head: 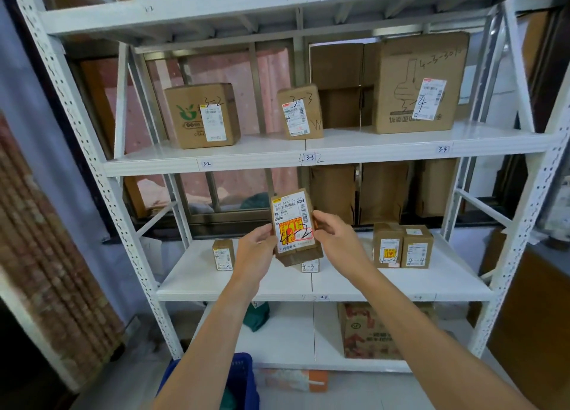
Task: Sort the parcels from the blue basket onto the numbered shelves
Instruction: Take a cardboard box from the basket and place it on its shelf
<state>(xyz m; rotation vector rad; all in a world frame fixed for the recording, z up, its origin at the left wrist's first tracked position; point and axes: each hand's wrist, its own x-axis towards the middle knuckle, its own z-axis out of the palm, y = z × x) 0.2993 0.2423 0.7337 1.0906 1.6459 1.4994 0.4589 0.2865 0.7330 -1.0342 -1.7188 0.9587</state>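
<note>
Blue basket (242,371), hands (257,249) (334,240) gripping parcel (293,221) marked 4-2

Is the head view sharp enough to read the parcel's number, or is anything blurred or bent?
Head view: the held parcel reads 4-2 sharply between left hand and right hand; shelf posts bow from the wide lens; blue basket at the bottom edge is smeared; no glare.

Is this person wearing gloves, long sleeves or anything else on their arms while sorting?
No. The left hand and right hand are bare, with no gloves. The left forearm and right forearm are uncovered too: no sleeve, watch or bracelet shows down to the picture's lower edge. Any ring would be too small to tell.
</note>
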